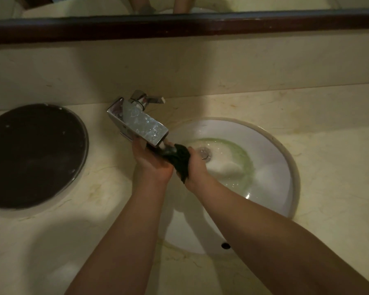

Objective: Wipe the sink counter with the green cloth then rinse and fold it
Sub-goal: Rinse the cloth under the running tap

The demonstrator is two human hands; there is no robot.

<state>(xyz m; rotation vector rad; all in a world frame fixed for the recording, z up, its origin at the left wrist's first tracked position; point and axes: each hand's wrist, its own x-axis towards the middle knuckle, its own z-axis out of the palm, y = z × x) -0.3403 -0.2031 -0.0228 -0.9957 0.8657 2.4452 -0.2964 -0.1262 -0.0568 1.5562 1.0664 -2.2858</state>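
Note:
The green cloth (180,160), dark and wet, is bunched up between both hands just under the spout of the chrome faucet (140,122). My left hand (151,162) grips its left side and my right hand (197,165) grips its right side. Both hands are over the white round sink basin (271,150). Green-tinted water swirls in the basin around the metal drain (205,153). The beige marble counter (328,128) surrounds the sink.
A dark round tray or lid (33,154) lies on the counter at the left. The faucet's lever handle (156,100) points right. A dark wooden mirror frame (179,26) runs along the wall behind. An overflow hole (225,245) sits in the basin's near wall.

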